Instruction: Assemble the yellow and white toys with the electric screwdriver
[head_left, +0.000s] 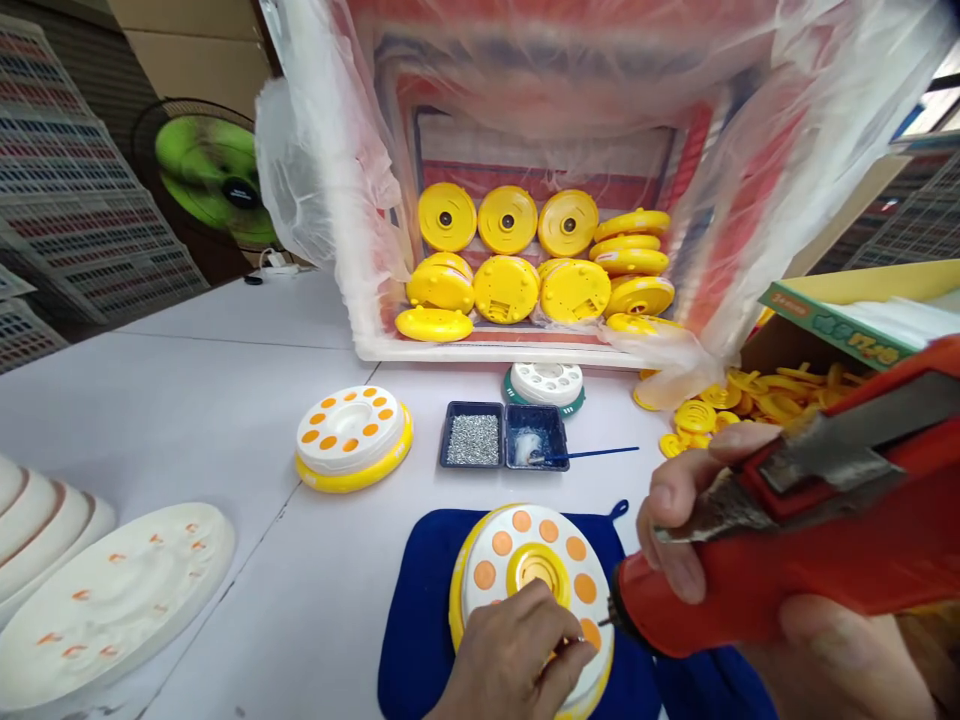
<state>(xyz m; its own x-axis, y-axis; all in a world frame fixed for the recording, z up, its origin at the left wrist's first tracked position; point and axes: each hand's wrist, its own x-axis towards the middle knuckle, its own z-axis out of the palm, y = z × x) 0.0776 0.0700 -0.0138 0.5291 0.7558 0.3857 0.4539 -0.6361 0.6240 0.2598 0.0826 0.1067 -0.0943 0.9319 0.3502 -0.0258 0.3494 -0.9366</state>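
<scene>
Head view: L fingers [555, 650] pinched on white-orange disc [536, 560] rim, R fingers [670, 530] gripping red elec. screwdriver [750, 570].

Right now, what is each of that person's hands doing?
Left hand: closed, fingertips pinched against the white-and-yellow disc; anything held is hidden.
Right hand: closed around a red electric screwdriver.

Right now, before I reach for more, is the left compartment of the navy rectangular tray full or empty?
Full: small silver pieces cover the navy tray's compartment floor.
</scene>
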